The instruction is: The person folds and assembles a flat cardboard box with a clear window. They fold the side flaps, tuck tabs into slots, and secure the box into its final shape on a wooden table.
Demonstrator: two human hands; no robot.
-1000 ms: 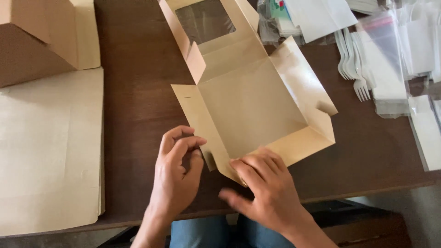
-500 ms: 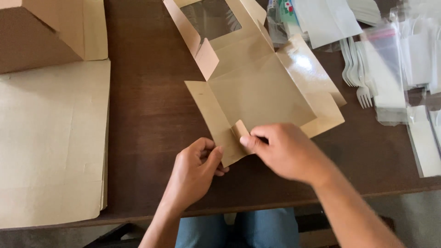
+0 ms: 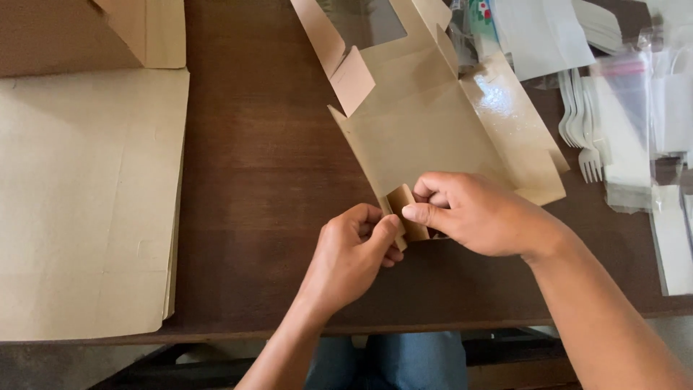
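A flat-cut kraft cardboard box [image 3: 426,137] lies unfolded on the dark wooden table [image 3: 267,180], just above the centre of the view. It is pale brown, glossy on its right panel, and at twelve o'clock its lid panel carries a clear window [image 3: 364,22]. Side flaps stand partly raised along its left edge.

At the box's near corner, about six o'clock from its middle, both hands meet. The left hand [image 3: 354,256] is curled, thumb and fingers pinching the corner edge. The right hand [image 3: 476,213] is closed around a small tab [image 3: 404,206] there, thumb pressing it against the side wall.

At nine o'clock a stack of flat brown cardboard sheets [image 3: 86,202] rests on the table, and at eleven o'clock sits a folded brown carton [image 3: 65,32]. At three o'clock, well apart from the hands, lie white plastic forks [image 3: 581,126] beside clear plastic bags [image 3: 635,123]. At one o'clock there are white sheets [image 3: 545,32] and a small packet with a green and red label [image 3: 482,16], too small to make out.
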